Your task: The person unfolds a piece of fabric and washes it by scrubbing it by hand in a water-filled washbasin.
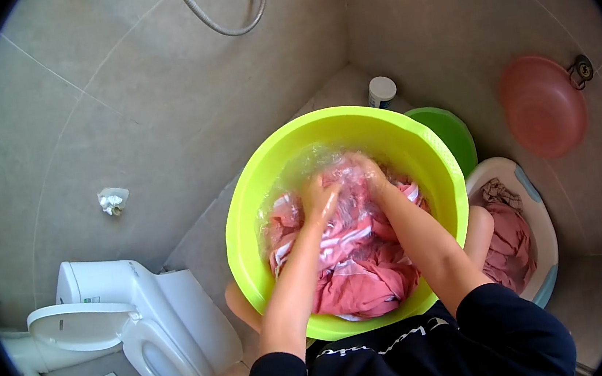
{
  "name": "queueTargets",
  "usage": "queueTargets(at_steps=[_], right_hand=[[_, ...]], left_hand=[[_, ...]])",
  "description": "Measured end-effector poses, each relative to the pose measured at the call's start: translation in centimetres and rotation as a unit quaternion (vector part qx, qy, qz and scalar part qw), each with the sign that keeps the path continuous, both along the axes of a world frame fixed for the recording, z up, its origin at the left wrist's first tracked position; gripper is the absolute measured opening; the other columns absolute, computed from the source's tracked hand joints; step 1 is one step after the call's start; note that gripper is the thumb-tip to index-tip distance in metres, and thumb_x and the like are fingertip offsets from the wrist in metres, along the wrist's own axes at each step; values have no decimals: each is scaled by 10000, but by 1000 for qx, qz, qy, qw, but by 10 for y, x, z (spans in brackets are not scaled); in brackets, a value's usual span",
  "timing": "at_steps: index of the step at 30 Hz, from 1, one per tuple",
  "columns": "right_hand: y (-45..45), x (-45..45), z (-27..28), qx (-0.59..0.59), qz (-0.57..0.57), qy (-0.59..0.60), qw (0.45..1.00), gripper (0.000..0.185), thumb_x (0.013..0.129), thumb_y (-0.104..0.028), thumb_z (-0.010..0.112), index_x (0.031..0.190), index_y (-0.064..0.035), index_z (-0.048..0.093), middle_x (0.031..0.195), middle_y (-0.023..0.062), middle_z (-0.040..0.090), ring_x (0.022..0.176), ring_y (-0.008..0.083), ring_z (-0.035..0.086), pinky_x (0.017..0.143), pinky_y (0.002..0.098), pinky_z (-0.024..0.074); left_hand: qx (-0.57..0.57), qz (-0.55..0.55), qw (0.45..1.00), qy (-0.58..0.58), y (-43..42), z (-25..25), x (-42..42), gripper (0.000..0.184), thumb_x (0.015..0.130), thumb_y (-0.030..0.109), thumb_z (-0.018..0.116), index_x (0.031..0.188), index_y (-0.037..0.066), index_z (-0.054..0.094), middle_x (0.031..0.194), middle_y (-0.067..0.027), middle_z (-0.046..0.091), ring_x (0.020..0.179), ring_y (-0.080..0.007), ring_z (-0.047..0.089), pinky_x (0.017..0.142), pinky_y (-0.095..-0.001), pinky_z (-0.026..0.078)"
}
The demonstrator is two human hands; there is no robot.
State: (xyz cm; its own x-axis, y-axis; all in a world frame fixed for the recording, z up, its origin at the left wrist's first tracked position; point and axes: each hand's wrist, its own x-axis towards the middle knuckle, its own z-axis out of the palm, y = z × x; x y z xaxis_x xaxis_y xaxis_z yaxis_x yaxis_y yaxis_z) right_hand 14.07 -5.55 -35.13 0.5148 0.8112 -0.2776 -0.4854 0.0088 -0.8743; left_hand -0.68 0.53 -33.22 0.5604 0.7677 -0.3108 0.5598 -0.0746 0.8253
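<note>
Pink clothing with white stripes lies soaking in a large yellow-green basin between my knees. My left hand is closed on the wet pink clothing near the middle of the basin. Close beside it, toward the far side, my right hand also grips the clothing. Water splashes around both hands, and the fingertips are partly hidden by cloth and water.
A white tub at the right holds more pink clothing. Behind the basin are a green basin and a white container. A pink basin hangs on the wall. The toilet stands at left.
</note>
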Motion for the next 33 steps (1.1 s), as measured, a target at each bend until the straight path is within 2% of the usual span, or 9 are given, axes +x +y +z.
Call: queueTargets(at_steps=[2,8,11,18,23,24,28,32,33], right_hand=[[3,9,10,23,117,305,945,428,882,-412,549,1079,-36,604,943,126,649,851,272,617,737,349,512],[-4,0,24,80,187,344,917,279,941,-332,505,952,-67,591,838,73,622,755,210,596,690,305,507],[-14,6,9,120,228,-194,946,299,955,-243,465,1106,-16,587,1016,91,633,940,129,554,820,284,477],[-52,-10,128,-166,129,-441,873,531,818,-494,536,985,-6,663,929,246,656,901,387,634,826,431,472],[-36,-21,176,-201,11,-543,815,483,752,-435,675,1031,-42,638,1101,200,611,1066,361,564,866,422,470],[-30,-35,165,-222,101,-681,690,492,719,-421,713,1075,-97,613,1287,192,481,1229,405,411,924,507,425],[-14,-66,79,-205,217,-682,667,521,677,-387,734,1139,-215,568,1374,144,384,1233,434,372,919,619,387],[16,-54,22,-244,242,-639,688,394,770,-268,635,1137,-142,567,1321,152,421,1195,352,440,891,508,453],[13,-51,24,-93,190,-790,575,318,822,-235,569,1108,-103,614,1229,151,501,1011,371,561,855,436,474]], left_hand=[[270,17,963,1,-35,48,10,383,757,356,653,1022,79,654,1175,-174,569,1095,-378,511,921,-436,416],[399,19,913,-86,-71,94,23,233,764,270,678,821,45,660,1105,-153,551,1031,-336,504,859,-408,441],[301,30,950,-83,-59,94,22,285,822,314,622,732,43,617,923,-148,599,876,-278,575,749,-393,465],[-69,52,975,-203,38,-3,-34,571,945,489,388,848,0,666,957,-153,654,904,-235,617,862,-366,453],[49,-241,922,298,-41,83,-58,955,758,826,269,961,-4,695,1075,-260,623,999,-353,613,927,-506,372],[96,-281,897,328,-51,83,-56,1003,711,871,268,973,2,696,1084,-258,623,993,-362,614,969,-551,328],[178,-250,908,284,-64,79,-51,985,654,883,351,923,5,709,1069,-223,643,1062,-381,581,988,-561,303],[116,-273,887,354,-60,97,-50,977,649,856,409,1009,-12,681,1041,-230,649,1096,-379,560,989,-580,279],[127,-250,895,347,-60,99,-50,946,654,824,460,1053,-11,661,1072,-243,633,1068,-369,579,992,-570,294]])
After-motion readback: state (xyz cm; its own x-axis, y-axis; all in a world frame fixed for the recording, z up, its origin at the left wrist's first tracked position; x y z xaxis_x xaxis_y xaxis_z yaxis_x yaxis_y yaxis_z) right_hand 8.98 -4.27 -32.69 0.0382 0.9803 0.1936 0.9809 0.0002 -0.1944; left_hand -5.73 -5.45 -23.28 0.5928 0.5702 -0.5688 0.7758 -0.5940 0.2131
